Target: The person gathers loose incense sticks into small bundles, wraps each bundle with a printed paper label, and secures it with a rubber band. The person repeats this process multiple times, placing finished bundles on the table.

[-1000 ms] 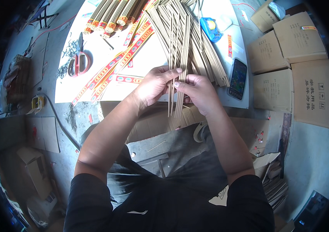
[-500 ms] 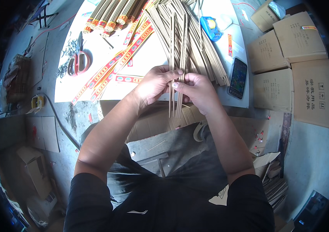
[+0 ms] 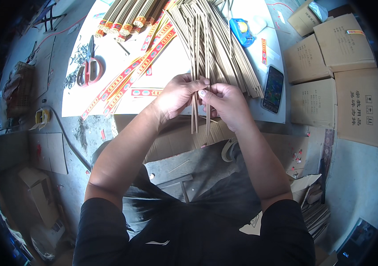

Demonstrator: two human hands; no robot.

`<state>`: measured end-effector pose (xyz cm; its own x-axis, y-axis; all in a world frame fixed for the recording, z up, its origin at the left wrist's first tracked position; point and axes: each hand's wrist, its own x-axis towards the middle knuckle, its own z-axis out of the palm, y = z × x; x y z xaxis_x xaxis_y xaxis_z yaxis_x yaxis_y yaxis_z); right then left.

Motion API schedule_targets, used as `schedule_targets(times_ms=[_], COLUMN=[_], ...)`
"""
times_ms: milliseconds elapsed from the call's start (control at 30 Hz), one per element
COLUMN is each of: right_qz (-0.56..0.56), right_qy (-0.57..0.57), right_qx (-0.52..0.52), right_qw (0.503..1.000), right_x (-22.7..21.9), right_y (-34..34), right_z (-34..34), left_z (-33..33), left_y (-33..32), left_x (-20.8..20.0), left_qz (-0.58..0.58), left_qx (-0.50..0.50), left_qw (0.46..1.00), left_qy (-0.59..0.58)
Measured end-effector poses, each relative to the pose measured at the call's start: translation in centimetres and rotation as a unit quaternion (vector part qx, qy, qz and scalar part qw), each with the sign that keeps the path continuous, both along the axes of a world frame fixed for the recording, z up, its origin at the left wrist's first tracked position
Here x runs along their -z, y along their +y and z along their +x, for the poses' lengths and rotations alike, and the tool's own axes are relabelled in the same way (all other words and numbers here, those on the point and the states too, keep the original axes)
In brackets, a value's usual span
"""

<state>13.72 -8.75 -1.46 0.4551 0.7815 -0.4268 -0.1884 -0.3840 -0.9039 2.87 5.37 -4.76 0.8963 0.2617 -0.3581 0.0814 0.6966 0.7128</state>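
Both my hands meet over the table's near edge, around thin brown incense sticks. My left hand is closed, pinching a few upright incense sticks between thumb and fingers. Beside it, my right hand is closed on a narrower group of incense sticks, its thumb pressed against them near the left thumb. A small gap separates the two groups below the hands. Their upper ends overlap a large loose pile of incense sticks spread beyond my hands. The fingers partly hide the sticks' middles.
Left of the pile lie red-and-yellow paper strips, banded stick bundles and red-handled scissors. A phone and a blue-and-yellow device lie to the right. Cardboard boxes stack at the right; an open carton sits below the table edge.
The sticks have separated into two groups with a wider gap between them. The left group has shifted slightly left. Both hands stay almost in place.
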Motion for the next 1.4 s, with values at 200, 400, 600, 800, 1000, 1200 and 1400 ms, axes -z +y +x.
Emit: schedule_targets(times_ms=[200, 400, 600, 800, 1000, 1200, 1400], right_qz=[-0.013, -0.02, 0.03, -0.016, -0.151, -0.165, -0.009], right_qy=[-0.014, -0.169, -0.337, -0.568, -0.587, -0.443, -0.139], right_qx=[0.02, 0.026, 0.016, 0.081, 0.027, 0.0, 0.013], right_qw=[1.0, 0.985, 0.941, 0.819, 0.795, 0.881, 0.99], right_x=[-0.3, -0.4, -1.4, -1.2, -1.0, -2.2, -2.2], right_y=[0.1, 0.1, 0.3, -0.2, 0.3, 1.0, 0.5], right_z=[0.0, -0.5, -1.0, 3.9, 4.3, 5.8, 6.2], left_z=[-0.1, -0.2, -0.3, -0.6, -0.2, -0.5, -0.5], left_y=[0.2, 0.3, -0.1, 0.2, -0.5, 0.2, -0.2], left_x=[0.2, 0.9, 0.3, -0.7, -1.4, -0.5, -0.7], left_qz=[-0.021, -0.052, -0.035, 0.014, -0.031, -0.06, -0.078], left_qx=[-0.013, -0.034, -0.04, -0.073, -0.146, -0.136, -0.096], left_qw=[1.0, 0.998, 0.999, 0.997, 0.988, 0.987, 0.992], left_qy=[0.016, 0.019, 0.002, 0.006, -0.045, -0.065, -0.021])
